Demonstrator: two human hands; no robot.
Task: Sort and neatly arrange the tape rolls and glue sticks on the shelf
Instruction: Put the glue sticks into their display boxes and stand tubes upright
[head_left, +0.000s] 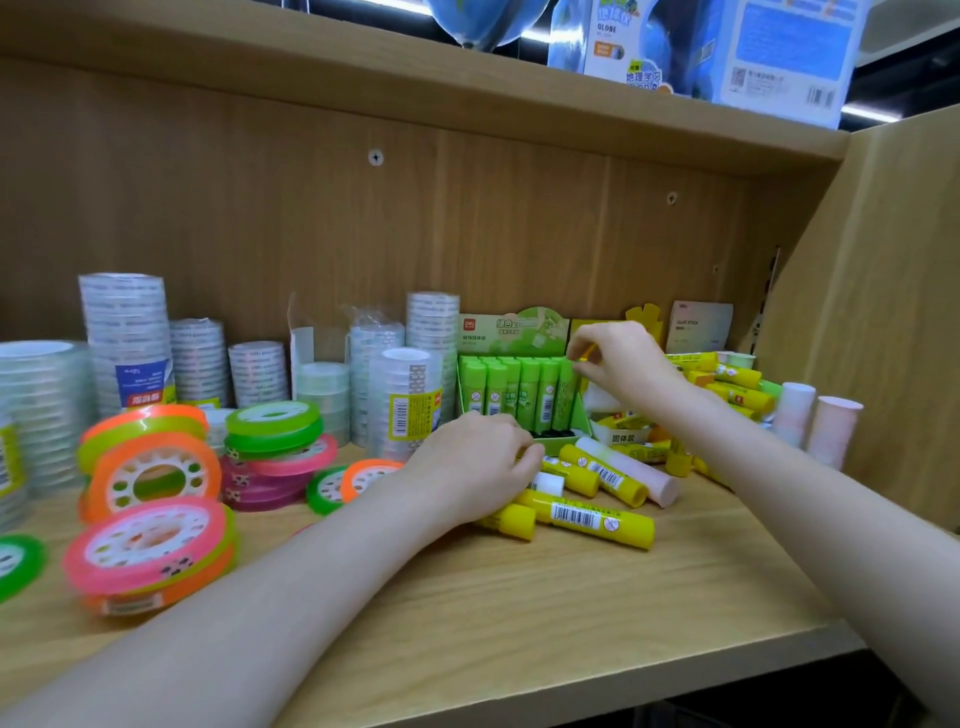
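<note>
1. Forearms come in from six o'clock over the pale wood-grain shelf (519, 613), smooth and matte along its front.
2. At about seven o'clock, the coloured tape rolls (150, 551) lie loosely heaped: flat, glossy rings in pink, orange and green with white spoked cores. Behind them, toward ten o'clock, clear tape stacks (124, 338) stand as shiny wrapped columns.
3. At centre, the left hand (478, 462) rests with curled fingers on the loose yellow glue sticks (592, 514), hard plastic cylinders with barcode labels that lie crosswise. Its grip looks narrow, pinching one stick, though the fingertips are hidden, so that is a guess.
4. At about one o'clock, the right hand (623, 364) has a narrow grip pinching a small yellow piece (586, 354) just above the right end of the green display box (519, 395), a thin card tray holding green glue sticks (530, 389) upright in a row.
5. More yellow sticks and pale pink tubes (815, 421) crowd the three o'clock corner.
6. The step in hand seems to be sorting sticks by colour. To do it well, I would lift each stick by its body, keep labels facing forward, stand them cap-up, and steady the light card box, which could tip or slide.
</note>
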